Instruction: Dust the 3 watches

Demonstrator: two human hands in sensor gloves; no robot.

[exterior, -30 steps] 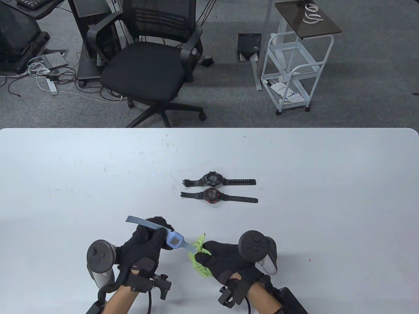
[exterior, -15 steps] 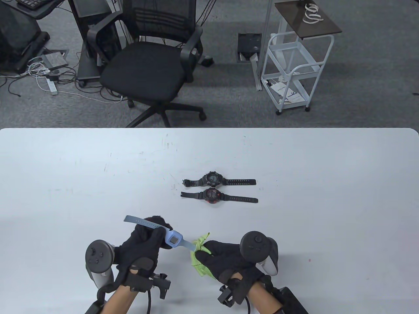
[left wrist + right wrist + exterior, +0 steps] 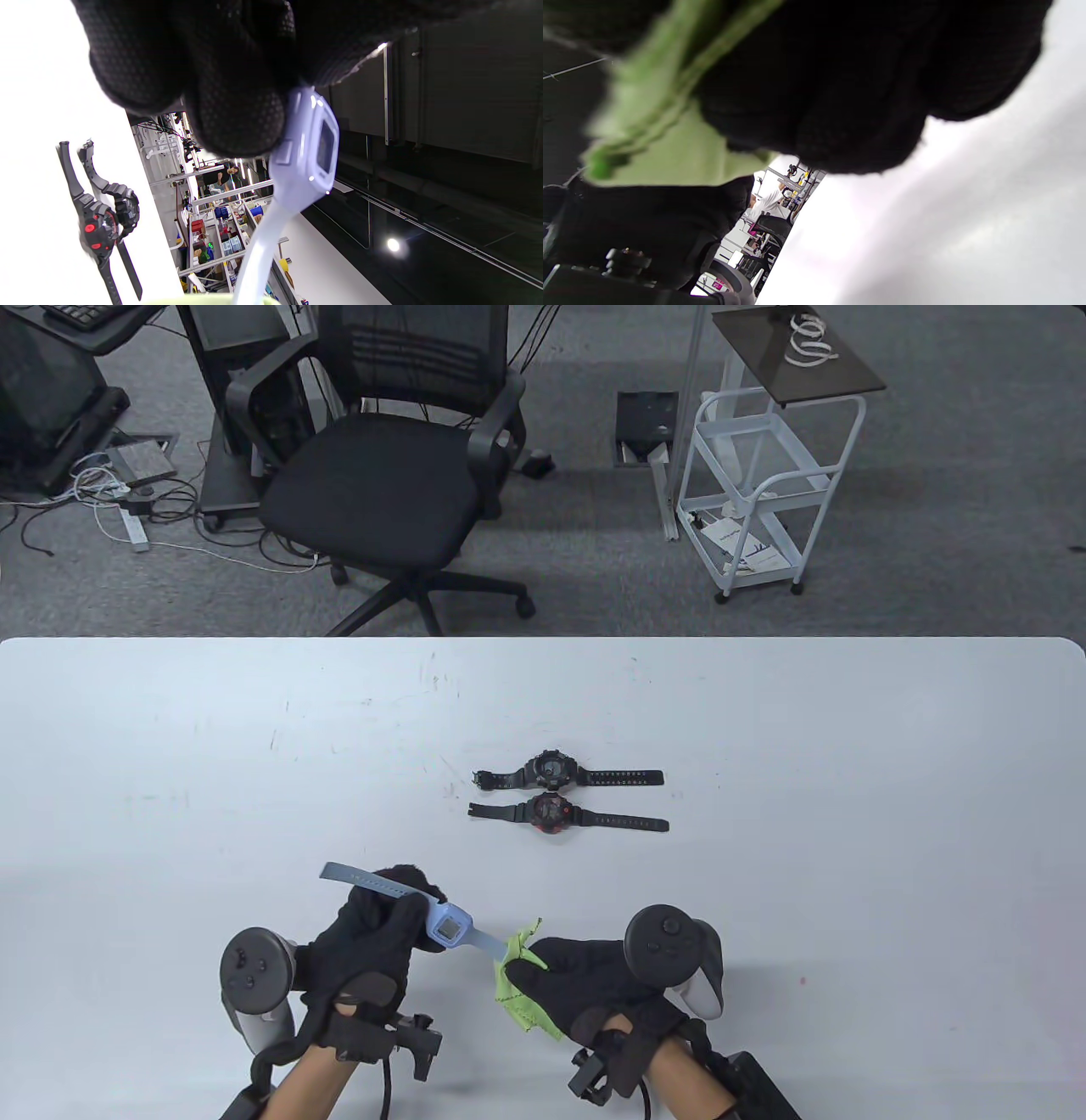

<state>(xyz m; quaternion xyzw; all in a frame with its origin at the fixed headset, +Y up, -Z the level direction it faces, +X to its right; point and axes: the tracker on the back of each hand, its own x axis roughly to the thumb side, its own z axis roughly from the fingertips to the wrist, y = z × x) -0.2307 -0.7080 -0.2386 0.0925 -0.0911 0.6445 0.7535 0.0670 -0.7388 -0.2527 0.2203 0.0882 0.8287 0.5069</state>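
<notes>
Grey carpet behind, with a black mesh office chair and a white wire trolley; nearer us a white bench, scuffed in places.

Near the bench's front edge we hold the pale blue plastic watch with the square face off the surface in our left hand. Left fingers are curled round the strap just beside the case, with the long strap end sticking out toward the left. Right hand pinches a bunched lime-green dusting cloth; its fingers are closed on the cloth, and the cloth wraps the short strap end next to the case. The wrist view confirms the strap running down into the green fabric.

At the bench's middle lie the other two, flat and parallel, just beside each other: a black chunky digital watch farther back, a black watch with red accents nearer us. Neither hand is near them.

Our reading: step in hand is wiping the first watch's strap. Whether its face is already done we cannot tell.

Next move likely calls for drawing the cloth along the strap or onto the case while the left grip holds firm, then setting it down apart from the black pair.
</notes>
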